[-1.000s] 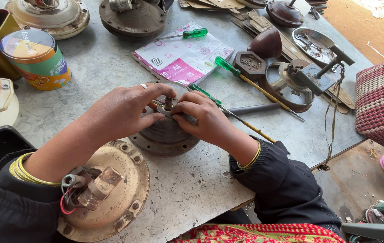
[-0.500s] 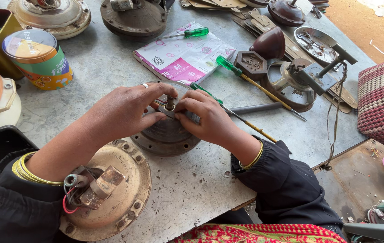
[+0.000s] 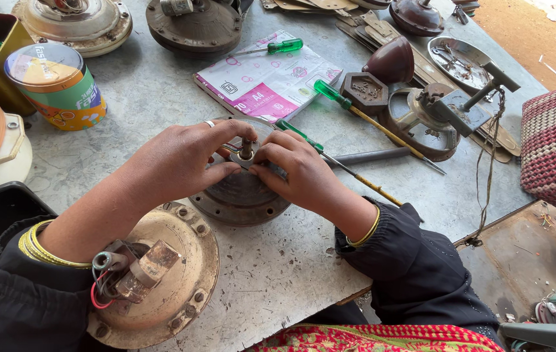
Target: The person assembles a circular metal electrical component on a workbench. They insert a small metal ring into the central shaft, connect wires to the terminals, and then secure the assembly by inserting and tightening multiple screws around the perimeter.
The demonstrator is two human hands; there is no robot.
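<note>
Round grey motor housing (image 3: 239,195) sits flat on the metal table (image 3: 160,104), near centre, just in front of me. A short shaft (image 3: 246,148) stands upright from its middle, with a small metal piece around its base.

Left hand (image 3: 177,163) lies over the housing's left half, thumb and forefinger closed in on the small piece at the shaft; ring on one finger. Right hand (image 3: 297,169) comes in from the other side, fingertips pinched on the same piece, touching the left fingertips. Both grips tight and small, nothing else in either hand. How firmly the piece is seated I cannot tell; the fingers hide it.

Just below the left forearm: a second, rusty tan motor cover (image 3: 160,280) with a wired part and red leads at its middle. It sits just beside the grey housing, partly off the table edge.

Behind the right hand: a green-handled screwdriver (image 3: 330,160), its shaft passing under the wrist. A second green screwdriver (image 3: 356,114) lies farther right, and a third, smaller (image 3: 278,47), rests on a pink and white paper pack (image 3: 265,85).

Far left: a colourful tin (image 3: 56,85). Right side: a heavy metal fixture (image 3: 431,114) and a brown bell-shaped cap (image 3: 392,62). More round housings along the far edge (image 3: 193,23).
</note>
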